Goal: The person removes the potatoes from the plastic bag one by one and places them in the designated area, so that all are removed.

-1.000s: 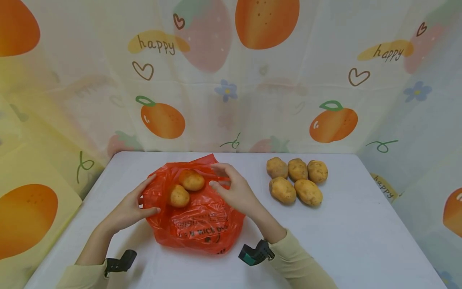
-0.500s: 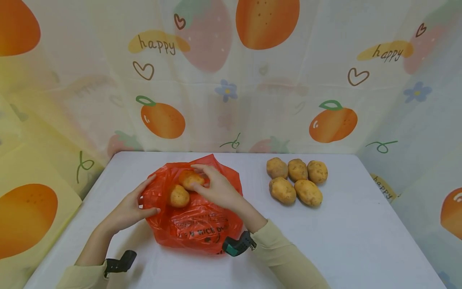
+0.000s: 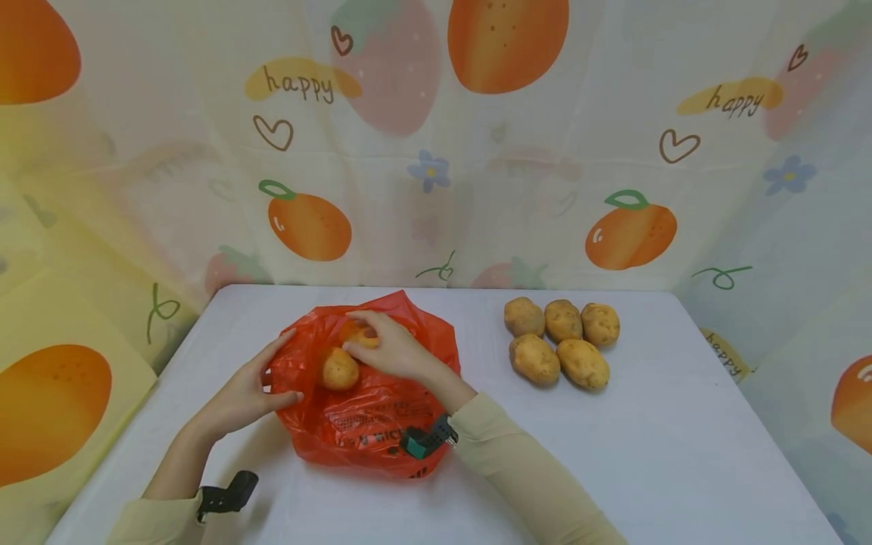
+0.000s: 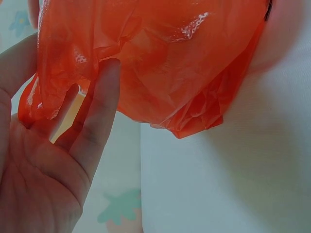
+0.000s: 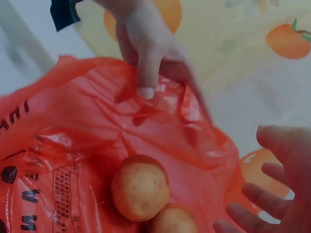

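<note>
A red plastic bag [image 3: 300, 435] with black print lies open on the white table, two potatoes inside its mouth. The nearer potato [image 3: 339, 371] shows whole. The farther potato [image 3: 365, 338] is partly covered by my right hand [image 3: 395, 350], which hovers over the bag mouth with fingers spread. In the right wrist view, a gap shows between the right hand [image 5: 272, 194] and the potatoes. My left hand [image 3: 238, 397] holds the bag's left edge, thumb on the near side. Its fingers [image 4: 99, 111] reach around and behind the plastic in the left wrist view.
Several more potatoes [image 3: 534, 359] lie grouped in two rows on the right part of the table [image 3: 654, 446]. A fruit-print cloth [image 3: 470, 219] hangs behind the table and at both sides. Black devices [image 3: 230, 493] are strapped to both wrists.
My right hand has moved left from the bag's right rim to above the farther potato. My left hand, the bag and the potatoes keep their places.
</note>
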`<state>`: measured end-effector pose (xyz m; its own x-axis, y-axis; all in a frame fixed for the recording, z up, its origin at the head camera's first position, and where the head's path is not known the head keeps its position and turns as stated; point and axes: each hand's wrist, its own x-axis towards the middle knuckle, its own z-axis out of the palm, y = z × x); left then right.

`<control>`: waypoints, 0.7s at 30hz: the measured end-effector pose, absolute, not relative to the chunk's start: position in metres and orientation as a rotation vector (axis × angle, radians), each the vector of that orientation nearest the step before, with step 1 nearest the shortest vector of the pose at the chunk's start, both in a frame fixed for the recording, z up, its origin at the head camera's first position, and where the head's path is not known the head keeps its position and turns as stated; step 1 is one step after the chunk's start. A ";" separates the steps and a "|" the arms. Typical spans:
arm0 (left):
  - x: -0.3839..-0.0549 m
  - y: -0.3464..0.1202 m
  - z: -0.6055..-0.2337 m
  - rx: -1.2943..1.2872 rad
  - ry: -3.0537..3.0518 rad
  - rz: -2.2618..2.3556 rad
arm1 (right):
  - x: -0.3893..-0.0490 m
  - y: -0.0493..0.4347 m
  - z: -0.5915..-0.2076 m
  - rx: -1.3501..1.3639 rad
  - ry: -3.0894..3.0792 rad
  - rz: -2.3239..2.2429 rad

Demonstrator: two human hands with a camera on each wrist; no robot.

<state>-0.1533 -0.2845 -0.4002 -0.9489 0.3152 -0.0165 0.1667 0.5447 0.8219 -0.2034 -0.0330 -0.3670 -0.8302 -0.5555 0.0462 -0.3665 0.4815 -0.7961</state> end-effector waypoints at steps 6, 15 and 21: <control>-0.154 -0.285 -0.401 0.406 2.617 1.363 | -0.210 -0.041 -0.383 -0.829 2.493 -1.196; -0.154 -0.287 -0.405 0.399 2.607 1.377 | -0.211 -0.047 -0.409 -0.786 2.529 -1.177; -0.154 -0.287 -0.405 0.407 2.604 1.390 | -0.212 -0.051 -0.423 -0.834 2.488 -1.210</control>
<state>-0.1535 -0.2869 -0.4050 -0.9499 0.3123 -0.0142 0.1620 0.5305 0.8321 -0.2122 -0.0511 -0.4234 -0.8046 -0.5933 0.0233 -0.3847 0.4910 -0.7816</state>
